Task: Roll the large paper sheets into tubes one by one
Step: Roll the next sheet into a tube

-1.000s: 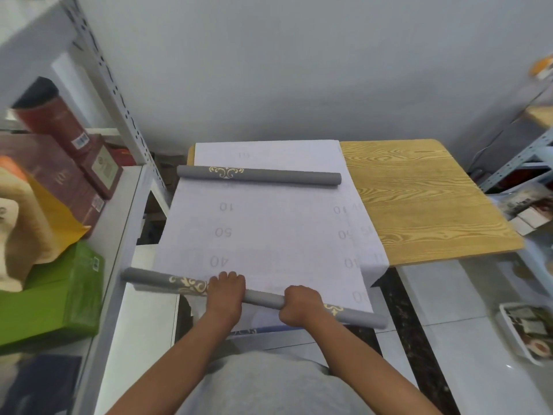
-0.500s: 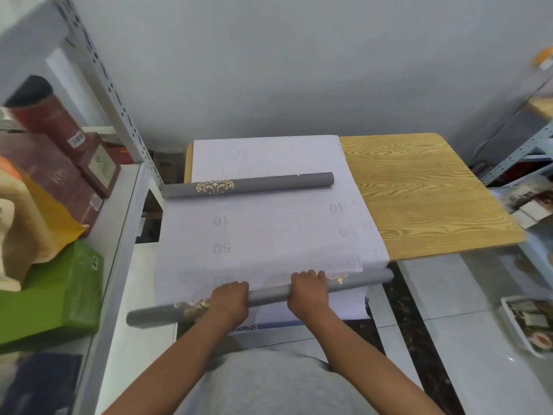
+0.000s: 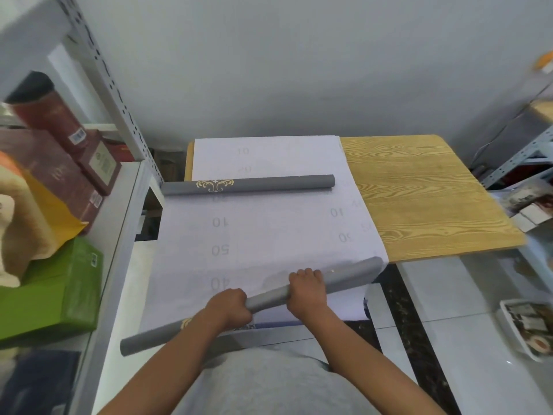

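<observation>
Head view: Both hands grip 1 gray tube (image 3: 269, 298) at the near edge of the counter (image 3: 419, 199). The left hand (image 3: 229, 307) has its fingers closed around the tube left of centre; the right hand (image 3: 305, 287) has its fingers closed over it right of centre. The tube lies on the white sheets (image 3: 263, 235), which cover the left part of the counter.

Change over the last second: the tube has swung from a slight down-right slope to a clear up-right slope, its left end now overhanging the near edge. This suggests squaring or tightening, not new rolling.

A second tube (image 3: 248, 184) lies across the sheets farther back, well apart, shifted little.
</observation>
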